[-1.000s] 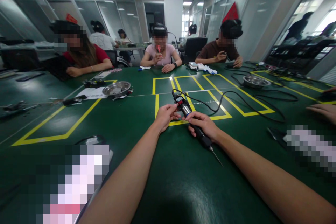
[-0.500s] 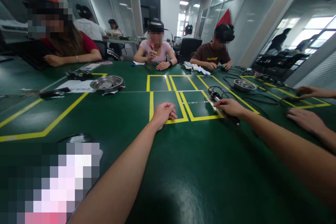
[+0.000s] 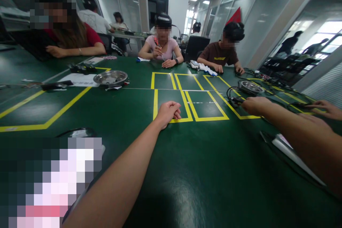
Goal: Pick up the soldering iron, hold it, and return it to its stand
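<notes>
My left hand (image 3: 169, 111) rests on the green table (image 3: 173, 156), at the near end of a yellow-taped box. Its fingers are loosely curled, with nothing seen in them. Out to the right, my right hand (image 3: 255, 106) is closed on a dark, slim device with a black cable (image 3: 235, 100). The device's far end and looped cable show past my fingers; the rest is hidden by the hand. Beyond that hand stands a steel bowl (image 3: 251, 87) among black cables.
Yellow tape (image 3: 211, 118) marks several boxes. A larger steel bowl (image 3: 110, 78) stands on the left by white paper (image 3: 80, 79). White gloves (image 3: 204, 67) lie at the far side. A co-worker's hand (image 3: 327, 108) is at the right; several people sit around. A silver-edged object (image 3: 296, 156) lies beneath my right arm.
My right hand has moved right with the cabled device, away from the middle taped boxes. My left hand stays in place, its fingers a little more curled. The view has shifted slightly.
</notes>
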`<state>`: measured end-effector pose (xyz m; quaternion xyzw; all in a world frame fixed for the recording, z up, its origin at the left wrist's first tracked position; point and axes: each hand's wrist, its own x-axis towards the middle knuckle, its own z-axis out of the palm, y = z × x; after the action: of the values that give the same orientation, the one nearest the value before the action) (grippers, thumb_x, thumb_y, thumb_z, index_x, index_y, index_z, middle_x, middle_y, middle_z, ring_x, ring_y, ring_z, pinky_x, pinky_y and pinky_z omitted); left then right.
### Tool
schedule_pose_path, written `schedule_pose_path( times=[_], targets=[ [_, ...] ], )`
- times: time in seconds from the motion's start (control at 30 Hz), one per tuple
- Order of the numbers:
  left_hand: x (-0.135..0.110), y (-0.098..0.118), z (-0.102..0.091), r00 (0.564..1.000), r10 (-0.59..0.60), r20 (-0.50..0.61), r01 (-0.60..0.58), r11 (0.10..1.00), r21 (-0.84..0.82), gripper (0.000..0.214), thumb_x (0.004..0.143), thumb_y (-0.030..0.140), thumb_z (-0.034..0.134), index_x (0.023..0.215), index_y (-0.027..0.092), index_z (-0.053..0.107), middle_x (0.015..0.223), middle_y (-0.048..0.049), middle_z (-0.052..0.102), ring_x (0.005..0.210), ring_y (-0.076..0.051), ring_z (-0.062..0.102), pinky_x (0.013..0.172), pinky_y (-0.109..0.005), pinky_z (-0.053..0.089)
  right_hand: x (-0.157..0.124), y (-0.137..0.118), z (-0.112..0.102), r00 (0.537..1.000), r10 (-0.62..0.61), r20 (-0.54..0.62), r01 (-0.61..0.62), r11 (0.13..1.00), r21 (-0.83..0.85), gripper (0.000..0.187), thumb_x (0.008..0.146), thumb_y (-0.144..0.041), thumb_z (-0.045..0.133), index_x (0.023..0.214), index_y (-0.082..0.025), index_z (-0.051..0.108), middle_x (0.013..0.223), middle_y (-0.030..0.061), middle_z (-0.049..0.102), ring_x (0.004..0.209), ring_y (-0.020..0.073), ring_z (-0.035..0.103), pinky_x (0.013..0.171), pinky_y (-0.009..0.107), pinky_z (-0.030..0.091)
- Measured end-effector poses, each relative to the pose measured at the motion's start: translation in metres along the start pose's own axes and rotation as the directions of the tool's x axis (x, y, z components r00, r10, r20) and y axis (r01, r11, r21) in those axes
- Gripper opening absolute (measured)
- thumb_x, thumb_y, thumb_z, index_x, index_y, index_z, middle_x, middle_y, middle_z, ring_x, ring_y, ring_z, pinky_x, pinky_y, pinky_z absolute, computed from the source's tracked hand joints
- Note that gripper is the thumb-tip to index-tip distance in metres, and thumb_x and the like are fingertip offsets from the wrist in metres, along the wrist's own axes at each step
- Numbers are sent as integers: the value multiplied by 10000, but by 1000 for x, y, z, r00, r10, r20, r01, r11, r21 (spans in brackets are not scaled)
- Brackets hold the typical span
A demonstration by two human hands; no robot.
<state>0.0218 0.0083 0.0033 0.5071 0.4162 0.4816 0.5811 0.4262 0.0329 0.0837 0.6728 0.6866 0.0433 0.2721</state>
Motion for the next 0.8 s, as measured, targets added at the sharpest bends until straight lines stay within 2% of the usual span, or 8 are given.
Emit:
schedule_pose_path(
  times=[0.17,0.37,0.5,0.57,0.6,0.63,0.7,0.8],
  targets=[
    [3,-4,-2,1000,10,1,-10,1000,1,132,869,248,616,864,119,591,649,-20,621,467,-105,615,425,-192,438,-3,2,-10,1000,-4,10,4,1000,-15,223,864,-282,549,945,-145,704,1140,218,624,990,317,621,818,418,441],
    [2,-4,-2,1000,14,10,-14,1000,-7,149,861,265,632,859,121,593,652,-22,624,475,-110,618,429,-196,444,-6,-4,-10,999,42,-17,-42,998,42,242,846,-264,553,964,-130,716,1118,233,631,953,319,634,795,424,447],
    [0,-2,-2,1000,15,13,-15,1000,-16,151,862,263,634,854,118,592,666,-33,632,482,-112,621,440,-201,453,1,-19,-11,994,72,-80,-61,990,131,293,846,-275,553,1069,-183,718,1112,181,652,955,282,639,790,368,456],
    [0,-3,-3,1000,17,15,-16,1000,-14,162,860,271,643,854,117,593,675,-41,639,486,-111,622,449,-203,458,4,-35,-12,990,74,-121,-34,952,304,294,848,-283,551,1077,-212,722,998,121,684,870,229,653,760,315,474],
    [0,-3,-3,1000,20,16,-19,1000,-12,169,859,276,647,855,116,593,680,-44,641,488,-111,623,455,-204,461,5,-47,-13,986,88,-138,-16,891,454,289,844,-284,560,1071,-213,725,913,101,689,795,207,653,724,301,485],
    [0,-4,-3,1000,22,18,-22,1000,-12,172,860,278,648,856,115,591,683,-46,642,492,-112,625,460,-206,466,6,-61,-13,983,109,-145,6,779,627,283,836,-282,576,1063,-205,726,831,89,681,714,190,643,677,295,494],
    [1,-5,-4,999,26,21,-25,999,-19,167,867,273,638,862,114,585,694,-47,641,500,-115,631,467,-210,475,6,-95,-14,983,133,-129,64,411,909,276,797,-272,632,1043,-184,722,748,78,655,594,170,605,572,296,499],
    [3,-6,-6,1000,21,-8,-21,998,-58,148,882,253,609,910,115,564,788,-60,657,516,-110,642,477,-212,486,-3,-152,-16,986,51,-158,163,-131,978,264,727,-235,706,984,-180,701,840,82,663,573,153,591,496,291,499]
  ],
)
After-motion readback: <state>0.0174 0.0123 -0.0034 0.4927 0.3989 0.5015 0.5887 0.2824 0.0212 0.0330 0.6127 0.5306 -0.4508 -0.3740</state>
